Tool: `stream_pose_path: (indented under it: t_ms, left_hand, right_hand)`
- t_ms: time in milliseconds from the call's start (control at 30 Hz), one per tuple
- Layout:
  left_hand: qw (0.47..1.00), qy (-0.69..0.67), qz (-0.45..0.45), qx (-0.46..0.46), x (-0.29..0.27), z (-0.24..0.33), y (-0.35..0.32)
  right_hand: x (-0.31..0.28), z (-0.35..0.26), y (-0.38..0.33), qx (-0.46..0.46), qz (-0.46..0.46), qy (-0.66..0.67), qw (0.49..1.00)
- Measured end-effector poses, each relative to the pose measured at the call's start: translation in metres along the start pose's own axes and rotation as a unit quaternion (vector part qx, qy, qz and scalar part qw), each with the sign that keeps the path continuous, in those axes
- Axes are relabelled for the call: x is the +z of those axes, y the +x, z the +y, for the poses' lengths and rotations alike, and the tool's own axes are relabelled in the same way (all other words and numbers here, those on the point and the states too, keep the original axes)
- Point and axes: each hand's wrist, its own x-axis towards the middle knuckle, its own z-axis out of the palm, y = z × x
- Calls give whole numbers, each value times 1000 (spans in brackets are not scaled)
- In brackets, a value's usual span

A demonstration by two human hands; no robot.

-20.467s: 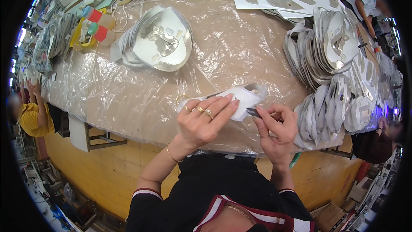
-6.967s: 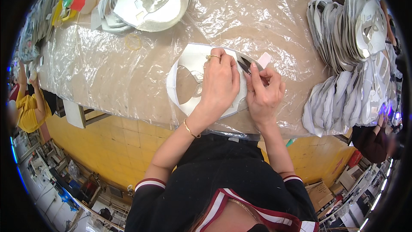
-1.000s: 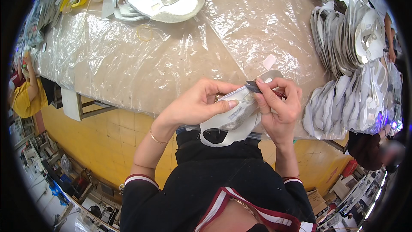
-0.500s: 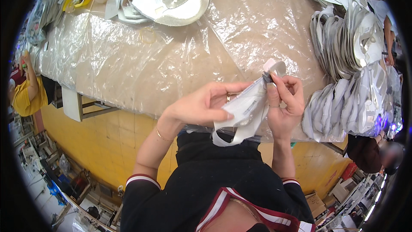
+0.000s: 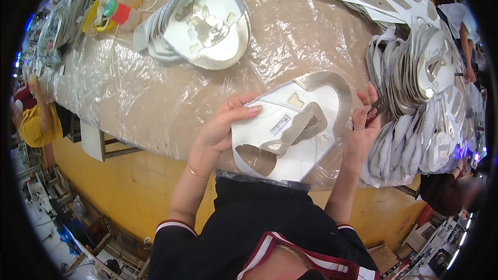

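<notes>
A white shoe upper (image 5: 254,137) with grey-beige trim lies spread out flat, its outer face up, over the near side of the table. My left hand (image 5: 220,124) grips its left edge, thumb on top and fingers beneath. To the right of the upper, my right hand (image 5: 363,122) is curled round small dark thread snips (image 5: 377,106), whose pointed end sticks out past the fingers. That hand is apart from the upper. Most of the snips' body is hidden in the fingers.
Clear plastic sheeting (image 5: 129,88) covers the table. A stack of shoe uppers (image 5: 207,54) sits at the back left, near bottles with red labels (image 5: 122,15) in a yellow tray (image 5: 92,19). More uppers (image 5: 394,67) line the right side. Other people (image 5: 39,124) are at both sides.
The folded upper has been opened out flat, outer face up. My right hand has let go of it and moved right with the snips. The view has shifted slightly.
</notes>
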Motion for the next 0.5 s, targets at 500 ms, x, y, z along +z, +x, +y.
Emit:
stream_pose_path:
  t_ms: [500]
  left_hand:
    - [955, 275, -108, 13, 25, 32, 41]
  right_hand:
    - [20, -33, 32, 186, -199, 87, 958]
